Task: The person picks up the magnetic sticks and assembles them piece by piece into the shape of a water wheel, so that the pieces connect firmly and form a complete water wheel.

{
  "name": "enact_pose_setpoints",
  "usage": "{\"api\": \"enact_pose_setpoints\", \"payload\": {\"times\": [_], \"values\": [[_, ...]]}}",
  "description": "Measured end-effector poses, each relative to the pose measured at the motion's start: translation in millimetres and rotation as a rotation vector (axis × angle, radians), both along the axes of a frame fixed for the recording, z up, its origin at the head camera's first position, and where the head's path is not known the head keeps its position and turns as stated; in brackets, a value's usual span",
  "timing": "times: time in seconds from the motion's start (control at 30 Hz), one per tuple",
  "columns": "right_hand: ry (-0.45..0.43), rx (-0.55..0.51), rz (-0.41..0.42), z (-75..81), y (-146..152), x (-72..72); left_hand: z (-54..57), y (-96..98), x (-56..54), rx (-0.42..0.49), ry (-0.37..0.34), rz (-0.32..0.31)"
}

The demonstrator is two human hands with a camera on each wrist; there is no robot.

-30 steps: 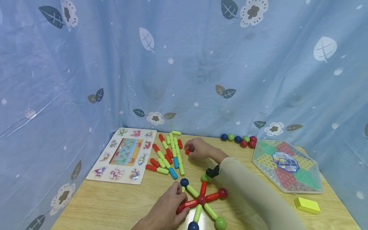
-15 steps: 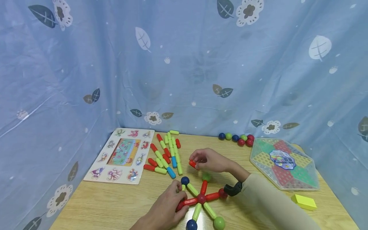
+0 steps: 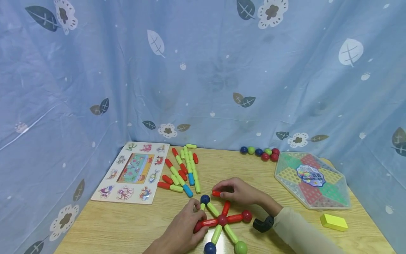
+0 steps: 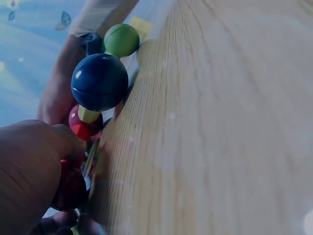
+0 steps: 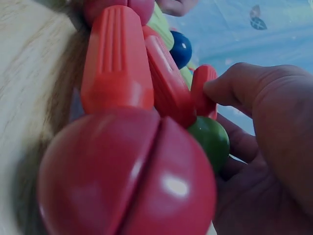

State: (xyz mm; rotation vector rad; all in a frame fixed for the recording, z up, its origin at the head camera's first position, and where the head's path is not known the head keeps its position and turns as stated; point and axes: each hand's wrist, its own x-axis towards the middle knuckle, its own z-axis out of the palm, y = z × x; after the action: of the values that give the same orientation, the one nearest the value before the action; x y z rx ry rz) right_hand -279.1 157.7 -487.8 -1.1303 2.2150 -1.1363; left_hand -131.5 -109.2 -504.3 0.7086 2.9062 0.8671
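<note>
1 red ball (image 3: pixel 198 227) sits in the grasp of the left hand (image 3: pixel 182 225), thumb and bent fingers around it, only part of the ball showing. That ball ends 1 of 6 rods fanning out from a red hub ball (image 3: pixel 222 220) on the bench (image 3: pixel 111 225). The right hand (image 3: pixel 238 191) pinches a short red rod (image 3: pixel 216 193) between thumb and fingertips, on the far side of the hub and near a blue ball (image 3: pixel 205 199). In the right wrist view, the pinched rod's lower end meets a green ball (image 5: pixel 210 139); whether the 2 are joined cannot be told. 1 yellow-green rod (image 3: pixel 202 206) runs from the blue ball toward the left hand's fingers. Spare rods (image 3: pixel 191 179) lie farther back, to the left.
</note>
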Motion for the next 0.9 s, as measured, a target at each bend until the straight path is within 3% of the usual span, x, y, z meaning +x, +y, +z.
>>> {"api": "enact_pose_setpoints", "payload": {"times": [0.33,0.9], "values": [[0.128,0.039,0.073,1.5,-3.5,5.1,-1.3,-0.1,1.4,0.006,0.06,-0.004],[0.053,0.037,0.029,-0.8,-3.7,6.2,0.8,1.9,0.8,-0.006,0.035,-0.006]]}}
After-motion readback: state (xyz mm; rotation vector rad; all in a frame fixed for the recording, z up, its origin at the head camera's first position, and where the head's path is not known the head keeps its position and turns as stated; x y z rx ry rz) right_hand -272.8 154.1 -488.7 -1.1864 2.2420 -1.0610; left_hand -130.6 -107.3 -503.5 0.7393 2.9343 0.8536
